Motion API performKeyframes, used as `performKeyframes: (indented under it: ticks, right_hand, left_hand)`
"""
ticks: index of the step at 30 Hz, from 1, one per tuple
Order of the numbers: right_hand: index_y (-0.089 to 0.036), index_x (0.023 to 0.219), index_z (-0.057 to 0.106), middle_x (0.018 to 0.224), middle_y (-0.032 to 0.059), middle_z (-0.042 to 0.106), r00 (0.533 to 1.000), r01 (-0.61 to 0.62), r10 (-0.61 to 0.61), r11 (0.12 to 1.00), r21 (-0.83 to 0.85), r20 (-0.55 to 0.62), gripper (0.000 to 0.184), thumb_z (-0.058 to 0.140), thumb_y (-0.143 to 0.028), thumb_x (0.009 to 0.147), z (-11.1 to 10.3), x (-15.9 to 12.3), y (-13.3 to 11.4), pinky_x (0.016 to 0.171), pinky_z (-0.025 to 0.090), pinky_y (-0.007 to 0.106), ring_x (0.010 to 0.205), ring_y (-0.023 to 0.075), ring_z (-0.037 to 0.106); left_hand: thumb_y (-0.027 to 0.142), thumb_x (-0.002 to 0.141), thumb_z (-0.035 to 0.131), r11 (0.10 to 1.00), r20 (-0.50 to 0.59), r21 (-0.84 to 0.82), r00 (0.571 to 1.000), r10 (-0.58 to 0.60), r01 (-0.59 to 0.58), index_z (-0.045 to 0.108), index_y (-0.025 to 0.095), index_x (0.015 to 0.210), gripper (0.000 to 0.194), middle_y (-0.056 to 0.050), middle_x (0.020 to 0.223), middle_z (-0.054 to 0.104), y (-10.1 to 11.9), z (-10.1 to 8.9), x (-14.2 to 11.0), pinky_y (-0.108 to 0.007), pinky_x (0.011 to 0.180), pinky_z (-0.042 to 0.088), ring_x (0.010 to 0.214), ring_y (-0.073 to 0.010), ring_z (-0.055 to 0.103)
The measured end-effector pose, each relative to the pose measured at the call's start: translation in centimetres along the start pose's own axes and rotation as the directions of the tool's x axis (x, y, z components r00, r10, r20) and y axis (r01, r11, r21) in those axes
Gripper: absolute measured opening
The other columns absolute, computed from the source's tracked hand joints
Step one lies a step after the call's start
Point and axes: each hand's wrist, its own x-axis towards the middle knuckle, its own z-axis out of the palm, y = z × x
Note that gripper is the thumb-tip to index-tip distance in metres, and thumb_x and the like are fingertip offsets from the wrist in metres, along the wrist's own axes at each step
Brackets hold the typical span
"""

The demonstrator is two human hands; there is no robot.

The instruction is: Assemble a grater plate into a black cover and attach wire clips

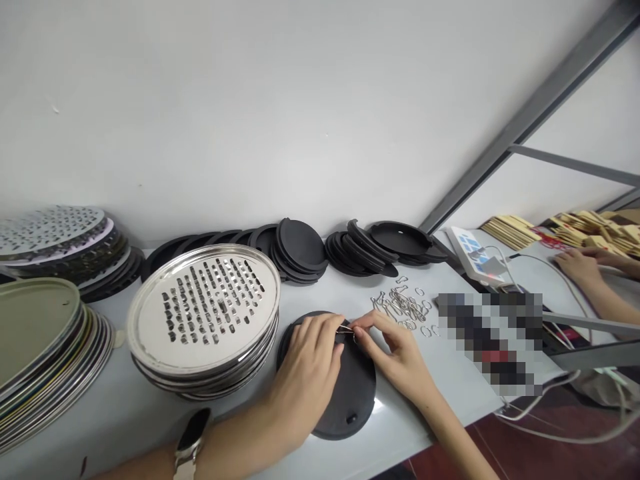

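A round black disc (347, 400) lies on the table in front of me, with a small raised nub near its front rim. My left hand (310, 373) rests over its left side, thumb and index finger closed at one end of a small metal clasp (345, 329). From the right, my right hand (395, 350) pinches the clasp's other end, where a thin ring shows at the fingertips. The fingers partly hide how clasp and disc meet. Just beyond my right hand lies a loose pile of metal clasps and rings (403, 307).
Left of my hands stands a stack of silver grater plates (200, 360), with oval plates (45, 333) farther left. Black discs (303, 247) line the wall. A white power strip (477, 257) and cables lie right. Beyond a metal frame, another person's hand (580, 267) is near wooden pieces (515, 230).
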Motion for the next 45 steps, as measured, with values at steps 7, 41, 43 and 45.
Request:
performKeyframes:
  ticks: [7, 41, 43, 45]
  right_hand:
    - [-0.022, 0.087, 0.062, 0.081, 0.0009, 0.061, 0.995, -0.069, 0.059, 0.989, 0.127, 0.081, 0.015, 0.052, -0.031, 0.094, -0.1, -0.2, -0.3, 0.072, 0.043, 0.026, 0.078, 0.0158, 0.057]
    - [-0.027, 0.123, 0.052, 0.134, 0.0080, 0.051, 0.979, 0.109, -0.094, 0.991, 0.076, -0.184, 0.028, 0.047, -0.028, 0.095, -1.0, -1.0, 0.4, 0.106, 0.038, 0.047, 0.123, 0.0249, 0.050]
    - [-0.026, 0.104, 0.063, 0.134, 0.0073, 0.052, 0.935, 0.063, -0.054, 0.998, 0.015, -0.351, 0.018, 0.047, -0.029, 0.096, -1.2, -0.9, 0.7, 0.106, 0.036, 0.051, 0.123, 0.0265, 0.050]
    - [-0.024, 0.089, 0.068, 0.127, 0.0074, 0.057, 0.901, 0.037, -0.074, 0.995, -0.093, -0.427, 0.023, 0.046, -0.028, 0.096, -1.4, -0.9, 1.0, 0.107, 0.033, 0.054, 0.123, 0.0276, 0.050]
  left_hand:
    - [0.015, 0.094, 0.049, 0.976, 0.106, -0.207, 0.993, -0.048, 0.069, 0.056, 0.021, 0.099, 0.010, -0.003, 0.098, 0.059, 0.1, -0.9, 0.4, -0.036, 0.084, 0.047, 0.095, -0.0207, 0.056]
    - [0.008, 0.090, 0.044, 0.952, -0.134, -0.304, 0.990, -0.053, 0.009, 0.052, 0.021, 0.095, 0.016, -0.001, 0.090, 0.056, 0.6, -0.7, 0.9, -0.026, 0.075, 0.045, 0.082, -0.0137, 0.057]
    - [0.008, 0.090, 0.044, 0.951, -0.130, -0.309, 0.990, -0.058, 0.015, 0.051, 0.021, 0.096, 0.016, -0.001, 0.090, 0.056, 0.6, -0.8, 0.9, -0.026, 0.075, 0.045, 0.083, -0.0138, 0.057]
    - [0.008, 0.090, 0.044, 0.950, -0.124, -0.310, 0.990, -0.065, 0.024, 0.051, 0.021, 0.096, 0.016, -0.001, 0.089, 0.057, 0.6, -0.9, 0.9, -0.027, 0.075, 0.046, 0.082, -0.0139, 0.057]
